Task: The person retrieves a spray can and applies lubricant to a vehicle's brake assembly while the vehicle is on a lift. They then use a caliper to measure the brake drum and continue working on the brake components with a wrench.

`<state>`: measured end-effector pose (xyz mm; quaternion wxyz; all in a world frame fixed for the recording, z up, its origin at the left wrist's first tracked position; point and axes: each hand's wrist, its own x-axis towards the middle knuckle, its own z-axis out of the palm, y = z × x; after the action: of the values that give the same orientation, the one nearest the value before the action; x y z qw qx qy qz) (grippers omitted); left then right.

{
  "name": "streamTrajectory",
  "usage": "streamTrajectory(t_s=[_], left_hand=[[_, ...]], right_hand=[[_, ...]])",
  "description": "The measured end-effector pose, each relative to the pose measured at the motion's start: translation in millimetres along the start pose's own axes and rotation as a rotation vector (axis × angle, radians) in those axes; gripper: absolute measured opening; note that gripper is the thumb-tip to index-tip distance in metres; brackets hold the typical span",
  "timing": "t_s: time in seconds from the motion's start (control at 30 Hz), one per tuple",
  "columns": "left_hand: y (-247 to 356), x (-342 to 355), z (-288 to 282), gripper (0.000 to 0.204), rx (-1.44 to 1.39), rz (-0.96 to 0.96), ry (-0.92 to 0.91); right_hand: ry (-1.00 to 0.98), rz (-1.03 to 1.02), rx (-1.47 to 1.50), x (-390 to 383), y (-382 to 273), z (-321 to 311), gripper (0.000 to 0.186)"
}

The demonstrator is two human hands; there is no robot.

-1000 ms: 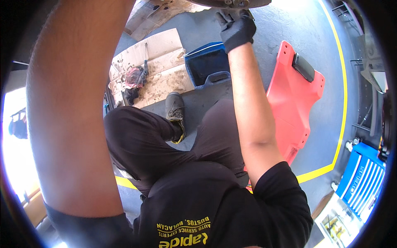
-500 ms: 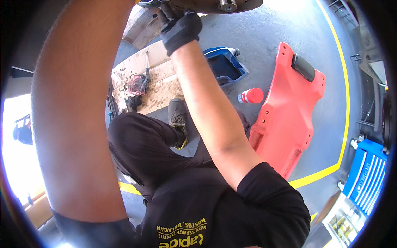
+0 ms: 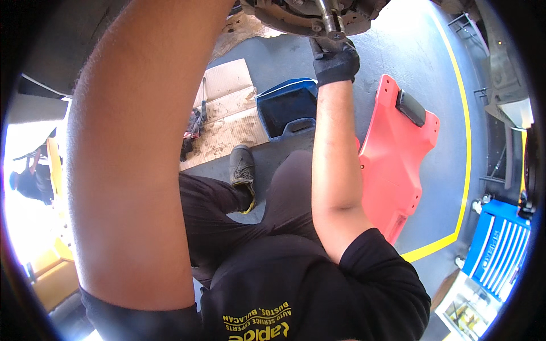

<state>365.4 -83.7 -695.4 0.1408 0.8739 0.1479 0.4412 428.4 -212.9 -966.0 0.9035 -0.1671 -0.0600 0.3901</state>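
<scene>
Overhead at the top edge is a round wheel hub assembly (image 3: 310, 20), with a metal spindle (image 3: 330, 17) pointing down toward me. Just below its lower rim is my right hand (image 3: 336, 61) in a black glove. Its fingers are curled up against the underside, and what they grip, if anything, is hidden. My bare left forearm (image 3: 133, 165) rises along the left side past the top edge, which leaves my left hand out of the picture.
A blue drain pan (image 3: 293, 128) stands beside stained cardboard (image 3: 227, 125) bearing tools and a dark bundle. At right lies a red creeper (image 3: 392, 165) with a black headrest (image 3: 410, 108). Beyond the yellow floor line (image 3: 467, 148) stands a blue tool cabinet (image 3: 497, 244).
My right hand has moved right along the hub's lower rim, below the spindle. The view has shifted, showing more of the hub, and my forearm now covers part of the cardboard.
</scene>
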Motion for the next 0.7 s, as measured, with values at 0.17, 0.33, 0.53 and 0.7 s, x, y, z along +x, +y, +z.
streamTrajectory(t_s=[0.17,0.33,0.53,0.7], left_hand=[[-26.5,1.2,0.8,0.07,-0.065,0.083,0.017],[-35.7,11.7,5.5,0.066,0.082,0.212,0.035],[2.6,-2.0,-4.5,0.063,-0.127,-0.04,-0.14],[-51.4,20.0,4.5,0.048,0.324,0.34,-0.007]], right_hand=[[0.273,0.13,0.224,-36.0,66.6,59.3,0.042],[0.298,-0.16,-0.214,-13.3,6.5,13.0,0.041],[0.258,-0.873,-0.923,-3.3,-60.7,14.0,0.034],[0.435,-0.441,-0.755,2.0,-40.2,-5.6,0.036]])
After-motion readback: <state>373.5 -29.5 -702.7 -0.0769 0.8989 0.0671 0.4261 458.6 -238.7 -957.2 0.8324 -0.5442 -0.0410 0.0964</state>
